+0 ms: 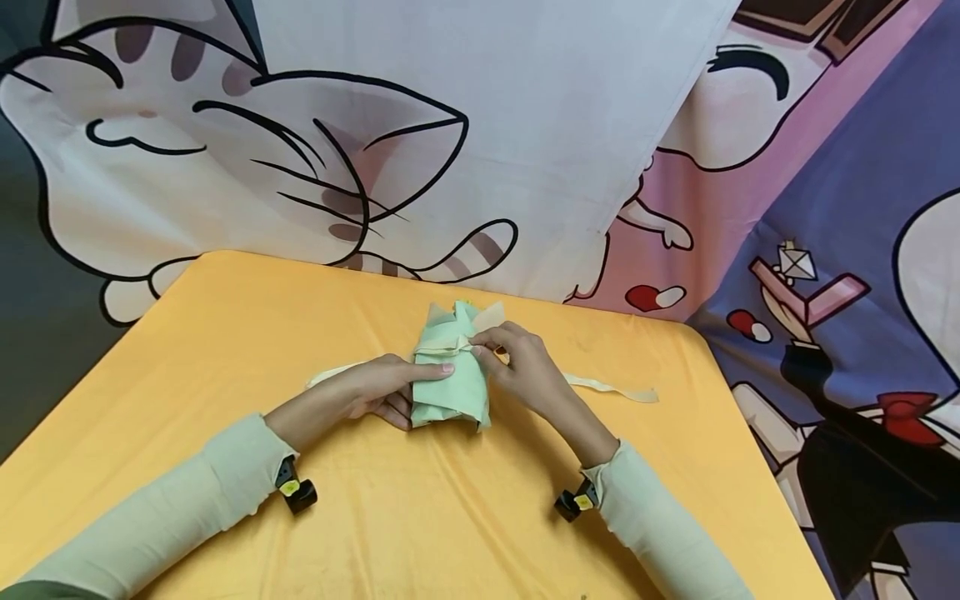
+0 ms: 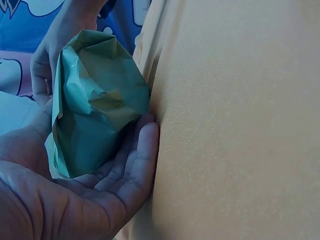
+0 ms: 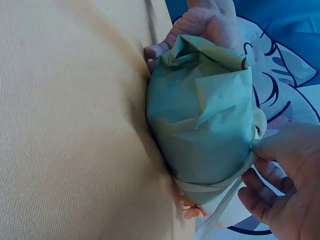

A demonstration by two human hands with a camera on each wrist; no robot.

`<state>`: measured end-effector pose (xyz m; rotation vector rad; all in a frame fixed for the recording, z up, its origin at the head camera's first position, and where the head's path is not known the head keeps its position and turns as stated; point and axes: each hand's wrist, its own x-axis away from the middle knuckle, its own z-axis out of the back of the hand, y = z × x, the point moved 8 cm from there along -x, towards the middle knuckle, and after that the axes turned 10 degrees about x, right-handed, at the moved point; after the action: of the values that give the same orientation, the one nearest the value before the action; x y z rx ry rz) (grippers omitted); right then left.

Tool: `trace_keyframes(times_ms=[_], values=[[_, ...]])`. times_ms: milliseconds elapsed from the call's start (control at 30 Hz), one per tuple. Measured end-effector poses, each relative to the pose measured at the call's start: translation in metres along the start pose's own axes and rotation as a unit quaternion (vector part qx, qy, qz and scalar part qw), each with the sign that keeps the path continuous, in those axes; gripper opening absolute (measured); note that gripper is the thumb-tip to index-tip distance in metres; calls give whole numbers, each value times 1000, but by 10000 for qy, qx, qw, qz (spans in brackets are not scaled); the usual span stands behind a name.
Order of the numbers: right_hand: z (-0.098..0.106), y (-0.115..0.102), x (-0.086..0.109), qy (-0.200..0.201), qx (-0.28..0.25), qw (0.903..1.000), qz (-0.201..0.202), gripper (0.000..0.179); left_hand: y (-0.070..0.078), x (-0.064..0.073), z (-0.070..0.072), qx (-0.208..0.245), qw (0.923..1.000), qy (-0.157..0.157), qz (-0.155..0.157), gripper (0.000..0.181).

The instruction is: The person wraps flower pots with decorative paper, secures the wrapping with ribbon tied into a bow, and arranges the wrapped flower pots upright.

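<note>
A small bundle wrapped in mint-green paper (image 1: 459,396) lies on the table, its folded end toward me. My left hand (image 1: 381,385) holds it from the left, the thumb across the top and the fingers curled underneath, as the left wrist view shows. A cream ribbon (image 3: 215,186) circles the bundle near its far end. On the upper side, my right hand (image 1: 522,360) pinches the ribbon between thumb and forefinger. An orange flower (image 3: 192,210) peeks out past the ribbon in the right wrist view. How the ribbon crosses under the right fingertips is partly hidden.
A yellow cloth (image 1: 420,517) covers the table. One loose ribbon tail (image 1: 615,389) lies to the right of the bundle, and another pale strip shows behind my left wrist. Cartoon-printed fabric (image 1: 540,142) hangs along the back and right edges.
</note>
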<state>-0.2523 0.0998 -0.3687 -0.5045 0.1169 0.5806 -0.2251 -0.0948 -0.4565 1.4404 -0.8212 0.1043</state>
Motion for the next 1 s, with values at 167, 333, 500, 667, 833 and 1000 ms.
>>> trace_keyframes(times_ms=[167, 333, 500, 667, 833, 1000], values=[[-2, 2, -2, -69, -104, 9999, 53, 15, -2, -1, -1, 47, 10000, 31, 17, 61], [-4, 5, -5, -188, -344, 9991, 173, 13, -1, -2, -1, 38, 10000, 31, 18, 61], [-2, 1, -6, 123, 42, 9968, 785, 16, -1, -2, -1, 21, 10000, 8, 1, 62], [-3, -2, -6, 471, 539, 9905, 1177, 11, -3, -2, -1, 47, 10000, -18, -5, 62], [-2, 0, -4, 582, 585, 9892, 1212, 7, -2, -2, -1, 63, 10000, -39, -7, 62], [0, 1, -3, 644, 487, 9875, 1351, 10, -1, -3, 0, 72, 10000, -32, -10, 61]])
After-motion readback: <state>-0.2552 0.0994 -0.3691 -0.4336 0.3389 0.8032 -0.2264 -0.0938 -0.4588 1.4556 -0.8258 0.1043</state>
